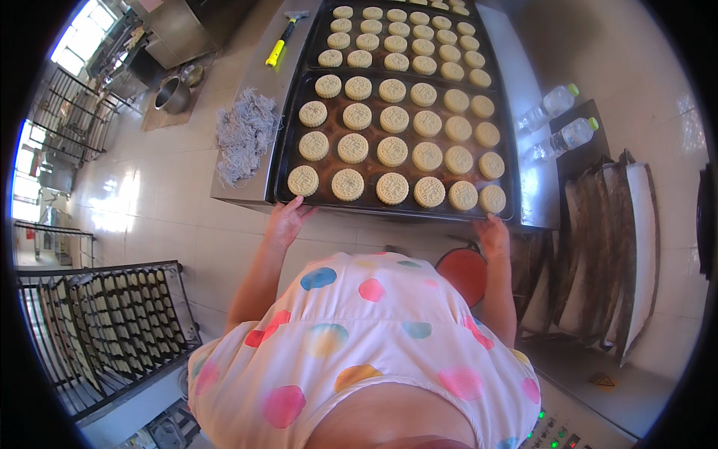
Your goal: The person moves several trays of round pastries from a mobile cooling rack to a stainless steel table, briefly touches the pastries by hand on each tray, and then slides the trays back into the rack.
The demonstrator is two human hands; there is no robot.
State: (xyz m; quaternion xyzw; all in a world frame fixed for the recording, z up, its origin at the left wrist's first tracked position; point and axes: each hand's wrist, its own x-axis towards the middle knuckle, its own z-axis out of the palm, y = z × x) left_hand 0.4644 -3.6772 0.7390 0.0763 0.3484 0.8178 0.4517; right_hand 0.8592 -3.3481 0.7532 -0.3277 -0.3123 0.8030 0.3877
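A dark baking tray carries rows of pale, round mooncakes with embossed tops and fluted sides. It lies at the near end of a metal table. My left hand grips the tray's near edge by the left corner, fingertips at the rim and the other fingers partly underneath. Near the right corner, my right hand holds the same edge, its fingertips just below a mooncake. A second tray of mooncakes sits directly beyond the first.
On the table's left lie shredded grey strands and a yellow-handled scraper. Two clear bottles stand at right, above stacked dark-edged sheets. A red round stool seat is below the table. A loaded rack stands lower left.
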